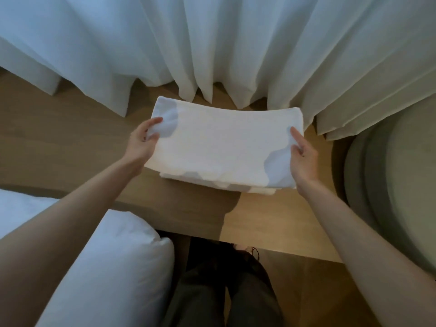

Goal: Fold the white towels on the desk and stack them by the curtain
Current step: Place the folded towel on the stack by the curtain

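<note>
A folded white towel lies flat across the middle of the wooden desk, its far edge close to the white curtain. Under its near edge the rim of another folded white towel shows. My left hand pinches the top towel's left edge between thumb and fingers. My right hand holds its right edge, thumb on top and fingers curled beneath.
A white pillow or duvet fills the lower left. A round grey-green padded seat stands at the right beside the desk. My legs show below the desk's near edge.
</note>
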Demonstrator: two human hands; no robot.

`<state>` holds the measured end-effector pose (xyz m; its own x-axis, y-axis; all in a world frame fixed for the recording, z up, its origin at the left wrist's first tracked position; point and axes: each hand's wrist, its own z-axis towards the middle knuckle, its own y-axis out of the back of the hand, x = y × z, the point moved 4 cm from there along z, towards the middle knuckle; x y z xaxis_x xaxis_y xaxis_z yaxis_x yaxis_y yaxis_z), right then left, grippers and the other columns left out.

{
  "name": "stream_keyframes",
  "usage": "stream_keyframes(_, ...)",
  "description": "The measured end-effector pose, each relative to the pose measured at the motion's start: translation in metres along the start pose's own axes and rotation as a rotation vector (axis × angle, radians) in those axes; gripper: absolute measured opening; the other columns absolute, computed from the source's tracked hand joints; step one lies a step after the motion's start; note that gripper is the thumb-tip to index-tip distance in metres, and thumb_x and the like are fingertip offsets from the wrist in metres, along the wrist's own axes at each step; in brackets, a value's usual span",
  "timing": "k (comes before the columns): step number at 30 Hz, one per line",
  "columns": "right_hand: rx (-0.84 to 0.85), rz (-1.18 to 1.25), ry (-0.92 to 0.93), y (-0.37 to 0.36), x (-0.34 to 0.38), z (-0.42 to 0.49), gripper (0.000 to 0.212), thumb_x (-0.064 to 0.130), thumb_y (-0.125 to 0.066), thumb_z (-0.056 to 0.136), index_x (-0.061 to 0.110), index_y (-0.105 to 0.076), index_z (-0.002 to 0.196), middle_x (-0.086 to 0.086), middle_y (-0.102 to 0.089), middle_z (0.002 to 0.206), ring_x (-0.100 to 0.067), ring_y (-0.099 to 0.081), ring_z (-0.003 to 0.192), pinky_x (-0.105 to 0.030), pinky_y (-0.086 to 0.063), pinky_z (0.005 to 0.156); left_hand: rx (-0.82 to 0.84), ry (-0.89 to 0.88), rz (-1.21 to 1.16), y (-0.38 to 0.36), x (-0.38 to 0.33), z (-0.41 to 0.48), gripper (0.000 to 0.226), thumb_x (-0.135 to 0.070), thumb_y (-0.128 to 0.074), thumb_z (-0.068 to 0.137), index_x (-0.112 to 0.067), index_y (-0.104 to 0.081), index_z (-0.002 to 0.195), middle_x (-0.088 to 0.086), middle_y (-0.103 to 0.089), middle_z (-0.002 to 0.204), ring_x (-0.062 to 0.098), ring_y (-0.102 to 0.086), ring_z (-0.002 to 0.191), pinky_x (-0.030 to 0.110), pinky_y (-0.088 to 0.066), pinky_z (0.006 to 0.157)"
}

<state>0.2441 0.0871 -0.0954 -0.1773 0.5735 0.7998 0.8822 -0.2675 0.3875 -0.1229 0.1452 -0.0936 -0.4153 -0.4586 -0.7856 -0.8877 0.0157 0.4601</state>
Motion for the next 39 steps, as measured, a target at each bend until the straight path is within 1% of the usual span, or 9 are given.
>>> stream_keyframes(4,-0.032,0.011,0.006,-0.024,-0.027,0.035,0.041,0.014,-0.036,0.103,0.036,-0.050,0.135,0.008,-0.039,0.136,-0.008,-0.037,0.121,-0.023,-0.033,0.100,0.000,0.028,-0.021,-0.017,0.029,0.045,0.038,-0.012,-0.049,0.097,-0.045,-0.059,0.113,0.003,-0.050,0.133,0.022,-0.054,0.108,0.026,-0.049,0.079)
stream_keyframes(7,-0.023,-0.016,-0.013,-0.040,-0.048,0.052,0.042,0.014,-0.036,0.103,0.035,-0.048,0.136,0.006,-0.035,0.147,-0.014,-0.035,0.129,-0.024,-0.033,0.100,0.004,0.053,0.008,-0.027,0.054,0.059,0.047,-0.009,-0.046,0.098,-0.036,-0.046,0.137,-0.001,-0.046,0.141,0.016,-0.050,0.116,0.027,-0.043,0.094)
stream_keyframes(10,-0.011,-0.082,0.013,-0.046,-0.066,0.055,0.045,0.016,-0.038,0.102,0.035,-0.037,0.143,0.006,-0.030,0.152,-0.017,-0.031,0.137,-0.032,-0.030,0.109,0.047,0.029,0.095,-0.030,0.072,0.064,0.059,-0.021,-0.048,0.099,-0.033,-0.021,0.150,-0.002,-0.040,0.145,0.016,-0.047,0.116,0.030,-0.041,0.093)
stream_keyframes(13,0.040,-0.283,0.157,-0.047,-0.071,0.049,0.048,0.024,-0.041,0.101,0.032,-0.028,0.148,0.004,-0.029,0.153,-0.019,-0.031,0.138,-0.039,-0.028,0.112,0.049,-0.023,0.139,-0.027,0.075,0.063,0.061,-0.029,-0.051,0.097,-0.027,-0.021,0.151,0.002,-0.040,0.146,0.021,-0.049,0.118,0.034,-0.044,0.093)
stream_keyframes(17,-0.081,-0.334,0.199,-0.041,-0.063,0.046,0.043,0.019,-0.041,0.101,0.025,-0.039,0.144,-0.002,-0.041,0.145,-0.011,-0.040,0.126,-0.025,-0.031,0.101,0.033,-0.146,0.179,-0.028,0.062,0.054,0.050,-0.026,-0.047,0.099,-0.020,-0.032,0.147,0.003,-0.043,0.144,0.019,-0.048,0.119,0.032,-0.044,0.092)
stream_keyframes(23,-0.187,-0.205,0.111,-0.031,-0.065,0.046,0.040,0.018,-0.045,0.100,0.026,-0.048,0.138,0.005,-0.046,0.133,0.000,-0.036,0.112,-0.007,-0.029,0.085,-0.035,-0.063,0.034,-0.034,0.063,0.049,0.046,-0.026,-0.047,0.099,-0.025,-0.036,0.144,-0.001,-0.045,0.139,0.012,-0.047,0.111,0.025,-0.044,0.086)
stream_keyframes(30,-0.080,-0.381,0.062,-0.038,-0.085,0.038,0.049,0.019,-0.039,0.102,0.029,-0.028,0.149,-0.007,-0.037,0.140,-0.021,-0.041,0.125,-0.026,-0.033,0.098,-0.049,-0.048,0.125,-0.047,0.077,0.055,0.042,-0.022,-0.043,0.100,-0.021,-0.041,0.142,0.002,-0.047,0.138,0.019,-0.048,0.118,0.031,-0.045,0.093)
stream_keyframes(34,-0.157,-0.764,0.132,-0.038,-0.070,0.031,0.054,0.013,-0.047,0.098,0.026,-0.030,0.149,-0.010,-0.022,0.154,-0.031,-0.023,0.138,-0.044,-0.031,0.111,-0.255,-0.181,0.587,-0.049,0.066,0.037,0.045,-0.019,-0.042,0.097,-0.025,-0.039,0.142,0.008,-0.041,0.138,0.026,-0.038,0.126,0.045,-0.031,0.108)
stream_keyframes(39,-0.036,-0.947,0.411,-0.084,-0.038,0.018,0.058,0.017,-0.042,0.100,0.023,-0.018,0.152,-0.002,-0.005,0.161,-0.025,-0.001,0.148,-0.045,-0.001,0.120,-0.075,-0.547,0.760,-0.115,0.025,0.012,0.048,-0.014,-0.043,0.099,-0.020,-0.036,0.146,0.009,-0.030,0.153,0.028,-0.024,0.143,0.048,-0.014,0.115)
